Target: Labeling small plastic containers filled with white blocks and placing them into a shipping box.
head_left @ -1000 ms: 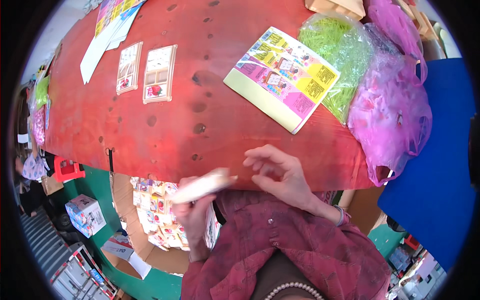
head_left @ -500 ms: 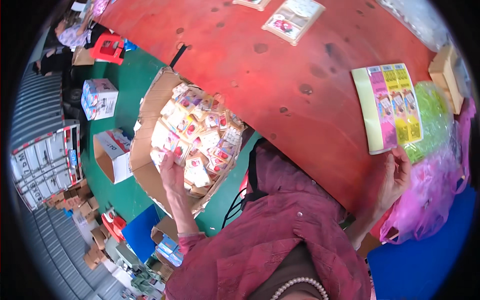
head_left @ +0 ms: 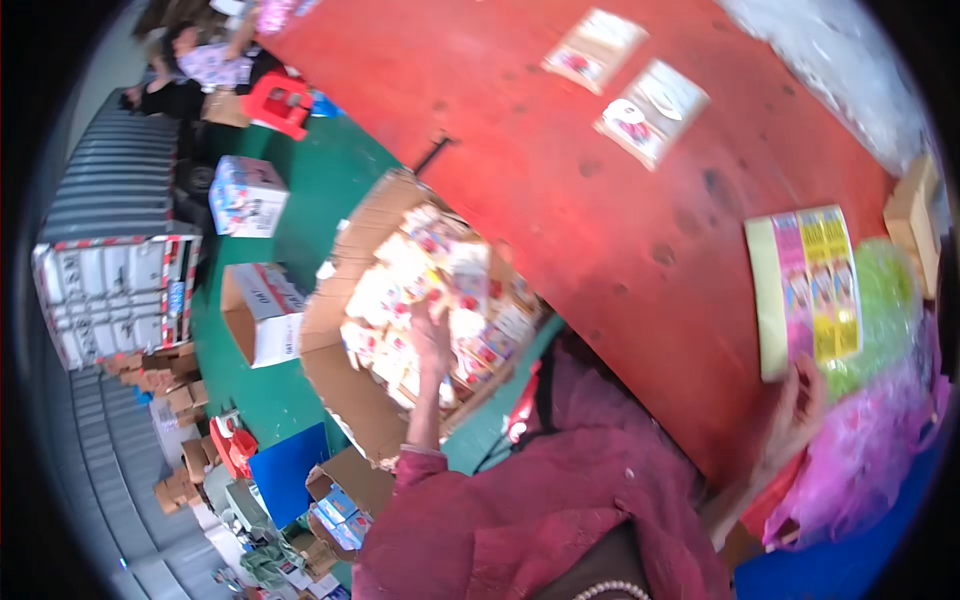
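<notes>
Head view. Heap of small flat pale packages with red prints (head_left: 470,262): inside the open brown cardboard carton (head_left: 357,402), beneath the left grip (head_left: 430,338); fingers reach down to the heap, whether closed on a package cannot be told. Right grip (head_left: 800,403): well right of the carton, fingers loosely curled at the near end of the yellow-and-pink label sheet (head_left: 800,285); hold unclear. Red, dark-spotted desk (head_left: 560,240): right of the carton. Green floor (head_left: 345,150): left of the carton. Packages: long axes at mixed angles. Sheet: long axis pointing away from right grip, far end slightly leftward.
</notes>
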Available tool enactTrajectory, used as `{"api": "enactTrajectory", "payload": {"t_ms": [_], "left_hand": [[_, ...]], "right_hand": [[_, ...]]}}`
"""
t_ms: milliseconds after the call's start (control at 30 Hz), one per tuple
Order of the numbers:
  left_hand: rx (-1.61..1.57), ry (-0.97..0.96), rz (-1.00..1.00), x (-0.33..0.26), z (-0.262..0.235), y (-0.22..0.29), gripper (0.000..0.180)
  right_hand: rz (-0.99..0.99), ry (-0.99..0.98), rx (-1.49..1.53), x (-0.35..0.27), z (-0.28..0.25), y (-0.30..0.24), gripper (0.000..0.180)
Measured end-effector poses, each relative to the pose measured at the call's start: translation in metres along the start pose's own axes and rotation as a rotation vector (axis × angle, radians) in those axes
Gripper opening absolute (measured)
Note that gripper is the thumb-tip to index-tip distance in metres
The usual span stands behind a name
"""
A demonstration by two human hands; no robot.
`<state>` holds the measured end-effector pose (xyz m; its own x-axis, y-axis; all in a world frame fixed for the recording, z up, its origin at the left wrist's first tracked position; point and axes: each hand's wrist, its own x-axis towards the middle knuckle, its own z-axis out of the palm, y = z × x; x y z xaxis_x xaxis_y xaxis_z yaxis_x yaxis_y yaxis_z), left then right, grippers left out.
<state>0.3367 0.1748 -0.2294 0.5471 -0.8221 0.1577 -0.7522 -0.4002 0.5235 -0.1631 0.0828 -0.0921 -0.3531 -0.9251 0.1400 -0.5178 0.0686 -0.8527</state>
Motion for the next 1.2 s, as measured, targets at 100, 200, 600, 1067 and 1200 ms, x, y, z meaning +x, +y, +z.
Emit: {"api": "enactTrajectory", "payload": {"t_ms": [100,200,600,1067,1200], "left_hand": [[-0.018,-0.115,0.021,0.020,-0.005,0.077,0.029],[-0.218,-0.090,0.185,0.049,-0.016,0.168,0.024],[-0.690,-0.807,0.546,0.082,0.071,0.397,0.025],[-0.471,-1.272,0.228,0.079,0.102,0.450,0.025],[-0.859,-1.348,-0.084,0.075,0.097,0.428,0.023]], "right_hand": [[0.016,0.079,-0.271,-0.001,-0.013,0.004,0.021],[-0.132,0.080,-0.434,0.006,-0.016,0.011,0.031],[-0.198,-0.092,-0.463,0.007,0.022,-0.015,0.049],[-0.393,-0.101,-0.505,-0.005,0.012,0.006,0.026],[-0.417,-0.064,-0.434,-0.013,0.013,-0.001,0.027]]}}
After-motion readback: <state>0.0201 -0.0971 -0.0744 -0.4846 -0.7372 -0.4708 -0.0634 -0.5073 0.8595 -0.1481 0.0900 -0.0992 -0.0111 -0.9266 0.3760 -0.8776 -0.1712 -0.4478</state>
